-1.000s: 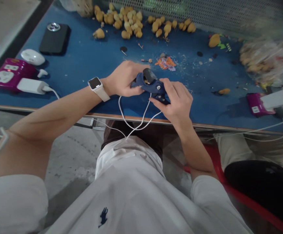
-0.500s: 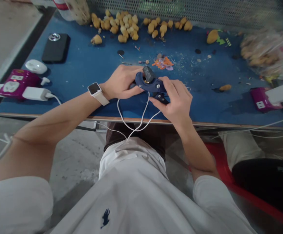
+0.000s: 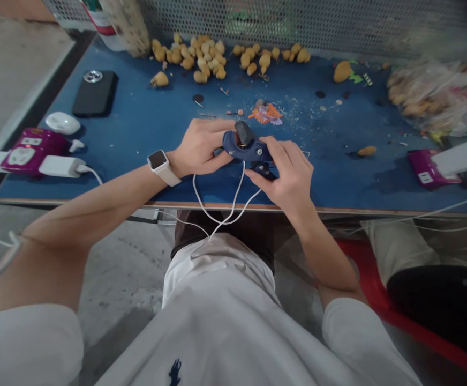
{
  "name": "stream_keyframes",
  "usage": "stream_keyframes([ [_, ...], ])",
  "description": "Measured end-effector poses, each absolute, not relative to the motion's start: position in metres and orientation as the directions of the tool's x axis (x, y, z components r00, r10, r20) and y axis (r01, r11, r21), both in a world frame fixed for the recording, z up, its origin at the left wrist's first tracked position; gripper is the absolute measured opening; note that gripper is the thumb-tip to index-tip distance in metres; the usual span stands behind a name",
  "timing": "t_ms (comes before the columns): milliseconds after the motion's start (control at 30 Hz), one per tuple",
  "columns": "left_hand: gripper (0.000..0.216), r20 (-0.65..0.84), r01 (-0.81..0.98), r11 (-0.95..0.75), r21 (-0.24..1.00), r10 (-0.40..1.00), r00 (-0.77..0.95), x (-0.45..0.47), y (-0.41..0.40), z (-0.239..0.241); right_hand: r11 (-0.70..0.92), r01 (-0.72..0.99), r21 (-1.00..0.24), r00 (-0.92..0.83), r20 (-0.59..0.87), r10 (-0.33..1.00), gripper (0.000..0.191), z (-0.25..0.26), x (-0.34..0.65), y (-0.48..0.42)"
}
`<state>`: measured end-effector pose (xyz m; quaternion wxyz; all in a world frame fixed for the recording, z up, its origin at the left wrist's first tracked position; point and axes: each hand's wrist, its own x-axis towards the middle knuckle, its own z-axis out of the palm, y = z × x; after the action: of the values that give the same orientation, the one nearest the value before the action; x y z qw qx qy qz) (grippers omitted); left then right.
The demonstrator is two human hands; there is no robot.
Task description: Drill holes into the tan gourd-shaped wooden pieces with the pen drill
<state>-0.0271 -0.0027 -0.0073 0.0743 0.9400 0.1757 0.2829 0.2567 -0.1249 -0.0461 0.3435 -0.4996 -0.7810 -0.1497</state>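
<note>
A dark blue hand tool (image 3: pixel 246 148) with a grey head is gripped by both hands just above the blue table (image 3: pixel 145 128). My left hand (image 3: pixel 201 146), with a white watch on its wrist, is closed round the tool's left end. My right hand (image 3: pixel 290 172) is closed round its dark handle part on the right. A white cable (image 3: pixel 233 199) hangs from between the hands down to my lap. What sits in the tool's jaw is too small to make out.
Several yellow-brown lumps (image 3: pixel 205 53) lie heaped at the table's back, one (image 3: pixel 367 151) lies alone at right. A black phone (image 3: pixel 95 92), a white case (image 3: pixel 62 123) and a purple socket block (image 3: pixel 30 150) sit left. Another purple block (image 3: pixel 425 169) and plastic bags (image 3: pixel 430 96) lie right. Another person's legs (image 3: pixel 430 252) show at right.
Both hands keep their grip on the blue tool. The camera has tipped, so the table and hands sit slightly lower in the picture.
</note>
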Motion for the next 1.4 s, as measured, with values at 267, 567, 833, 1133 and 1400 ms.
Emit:
stream_keyframes([
  [267,0.093,0.614,0.184,-0.959,0.217,0.281,0.738,-0.021,0.000,-0.015,0.513,0.855,-0.078,-0.280,0.763,0.583,0.080,-0.048,0.257,-0.127],
  [567,0.076,0.679,0.101,-0.985,0.142,0.172,0.714,-0.026,-0.002,-0.014,0.533,0.846,-0.010,-0.315,0.798,0.514,0.071,-0.034,0.252,-0.137],
  [833,0.080,0.638,0.127,-0.980,0.152,0.195,0.745,-0.031,0.000,-0.021,0.515,0.857,-0.006,-0.313,0.788,0.529,0.074,-0.040,0.256,-0.137],
  [1133,0.081,0.625,0.184,-0.973,0.138,0.229,0.746,-0.027,-0.004,-0.017,0.510,0.860,-0.014,-0.312,0.777,0.546,0.075,-0.038,0.255,-0.137],
  [1400,0.087,0.642,0.208,-0.966,0.151,0.256,0.723,-0.025,-0.007,-0.019,0.472,0.881,-0.010,-0.293,0.772,0.564,0.074,-0.039,0.254,-0.139],
])
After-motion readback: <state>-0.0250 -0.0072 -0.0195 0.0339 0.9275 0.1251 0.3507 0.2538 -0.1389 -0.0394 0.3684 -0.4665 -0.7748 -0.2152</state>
